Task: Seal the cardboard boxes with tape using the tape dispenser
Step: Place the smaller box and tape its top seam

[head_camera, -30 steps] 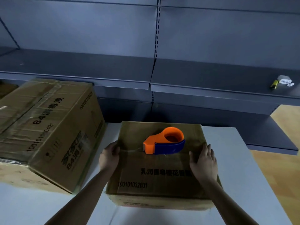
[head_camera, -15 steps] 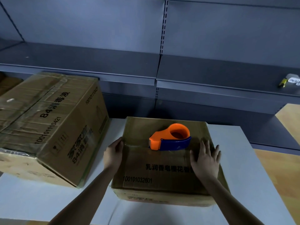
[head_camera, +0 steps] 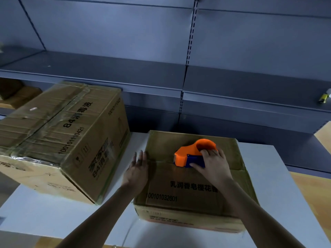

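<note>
Risk 1: the small brown cardboard box (head_camera: pixel 179 196) sits on a smooth white table (head_camera: pixel 272 176), so a pull along the seam could slide it unless your left hand braces it.
Risk 2: the flaps do not look fully flat near the right end. Tape laid over a raised flap would likely wrinkle or bridge the gap.
Risk 3: a tilted dispenser would run the strip off the seam.

The orange and blue plastic tape dispenser (head_camera: pixel 192 154) stands on the box top at the centre seam, nose to the left. Your right hand (head_camera: pixel 214 163) grips it, thumb on the blue side, fingers curled at the orange ring. Your left hand (head_camera: pixel 137 169) lies with fingers straight and slightly spread, flat against the box's left edge, holding nothing. I cannot tell whether tape is already on the seam.
</note>
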Demonstrator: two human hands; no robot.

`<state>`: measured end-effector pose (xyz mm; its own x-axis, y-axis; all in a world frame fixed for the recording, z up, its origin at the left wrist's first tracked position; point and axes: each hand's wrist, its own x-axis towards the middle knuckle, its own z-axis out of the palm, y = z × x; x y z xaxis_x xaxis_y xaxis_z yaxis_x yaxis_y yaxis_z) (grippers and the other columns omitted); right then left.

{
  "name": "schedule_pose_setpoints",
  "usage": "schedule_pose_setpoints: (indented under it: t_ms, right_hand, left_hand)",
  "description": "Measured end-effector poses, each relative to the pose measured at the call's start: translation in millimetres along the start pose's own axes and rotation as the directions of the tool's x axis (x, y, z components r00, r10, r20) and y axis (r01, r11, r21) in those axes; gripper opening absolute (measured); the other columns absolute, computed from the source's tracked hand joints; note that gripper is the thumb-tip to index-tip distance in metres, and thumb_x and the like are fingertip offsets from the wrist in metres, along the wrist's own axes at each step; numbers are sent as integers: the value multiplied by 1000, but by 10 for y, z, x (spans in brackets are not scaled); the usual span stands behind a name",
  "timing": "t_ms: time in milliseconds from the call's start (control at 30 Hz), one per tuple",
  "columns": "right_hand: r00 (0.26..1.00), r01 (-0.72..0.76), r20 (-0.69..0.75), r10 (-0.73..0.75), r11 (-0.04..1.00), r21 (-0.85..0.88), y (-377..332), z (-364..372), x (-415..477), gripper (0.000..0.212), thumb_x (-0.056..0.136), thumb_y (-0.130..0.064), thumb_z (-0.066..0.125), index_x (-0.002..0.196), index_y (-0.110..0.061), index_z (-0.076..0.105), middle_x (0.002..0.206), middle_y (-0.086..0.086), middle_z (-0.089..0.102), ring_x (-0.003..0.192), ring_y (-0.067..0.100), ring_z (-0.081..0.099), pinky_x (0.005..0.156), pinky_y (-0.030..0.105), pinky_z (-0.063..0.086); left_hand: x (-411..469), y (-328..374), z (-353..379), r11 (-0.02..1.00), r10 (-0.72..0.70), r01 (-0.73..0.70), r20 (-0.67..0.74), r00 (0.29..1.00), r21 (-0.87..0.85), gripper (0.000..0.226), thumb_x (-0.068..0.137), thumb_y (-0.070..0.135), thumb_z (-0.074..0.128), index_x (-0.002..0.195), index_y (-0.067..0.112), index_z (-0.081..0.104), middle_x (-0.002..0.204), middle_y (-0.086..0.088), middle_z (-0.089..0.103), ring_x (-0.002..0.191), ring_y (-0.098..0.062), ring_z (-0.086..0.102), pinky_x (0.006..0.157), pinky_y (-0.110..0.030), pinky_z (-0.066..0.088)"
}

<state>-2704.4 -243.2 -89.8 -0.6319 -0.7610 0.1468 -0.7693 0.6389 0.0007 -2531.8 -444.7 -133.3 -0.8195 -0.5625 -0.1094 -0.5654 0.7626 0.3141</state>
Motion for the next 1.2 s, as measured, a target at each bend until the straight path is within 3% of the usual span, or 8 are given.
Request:
schedule_pose_setpoints:
  t_ms: [267,367,467,600,800,967,1067,1200]
  right_hand:
    - [996,-7,92,7,1000,5,-104,-117,173,69,85,-65,43,128,-11,41,119,4,59,104,18,58,82,28,44]
    - [999,17,47,-16,1000,-22,-180,-226,159,71,87,-66,38,131,-11,34,101,2,63,85,16,63,58,24,39]
    - [998,52,27,-54,998,45,-252,-350,172,64,85,-68,36,121,-15,38,91,-3,61,73,13,59,55,24,35]
    - [991,45,99,-89,925,378,-348,-508,158,55,76,-76,36,95,-25,42,77,-11,57,65,5,56,56,19,42]
    - [985,50,102,-137,804,593,-400,-586,77,74,64,-82,37,99,-20,54,81,-6,67,68,2,64,59,17,49]
    - [993,27,78,-91,809,588,-474,-622,119,74,62,-82,35,79,-13,55,66,-1,63,58,10,60,53,22,42]
    - [991,-18,111,-75,748,664,-508,-739,285,62,66,-75,50,75,-14,56,65,-3,63,56,8,59,48,19,37]
    - [939,-154,286,-193,508,847,-528,-990,518,56,64,-64,62,90,-14,62,74,-4,69,65,11,66,52,16,45]
  left_hand:
    - [-53,-50,-34,993,24,-30,62,998,114,71,97,49,22,147,13,-15,154,-8,-22,140,-31,-22,114,-46,-6]
    - [-28,43,-224,981,86,-82,11,996,-177,65,100,35,33,149,13,-2,155,-7,-14,142,-27,-15,115,-39,-5]
    - [-59,242,-552,606,50,-48,-22,998,-794,39,99,23,41,138,26,40,150,2,29,139,-16,26,114,-30,20]
    - [-64,398,-838,422,18,23,34,999,-907,33,91,43,47,116,26,61,124,-2,60,116,-15,54,105,-35,38]
    - [-16,388,-936,443,119,-9,49,992,-896,26,94,19,51,117,10,60,105,-6,66,95,-16,64,81,-29,52]
    - [55,324,-971,403,-3,169,183,983,-899,13,87,7,61,96,7,70,88,-14,68,74,-18,64,71,-28,53]
    - [128,341,-1094,466,-149,97,29,988,-879,11,86,8,62,89,13,71,72,-2,65,58,-6,58,49,-13,44]
    - [154,357,-1360,552,-115,-33,-116,987,-833,32,88,-1,50,71,21,64,61,12,60,55,3,53,51,-9,39]
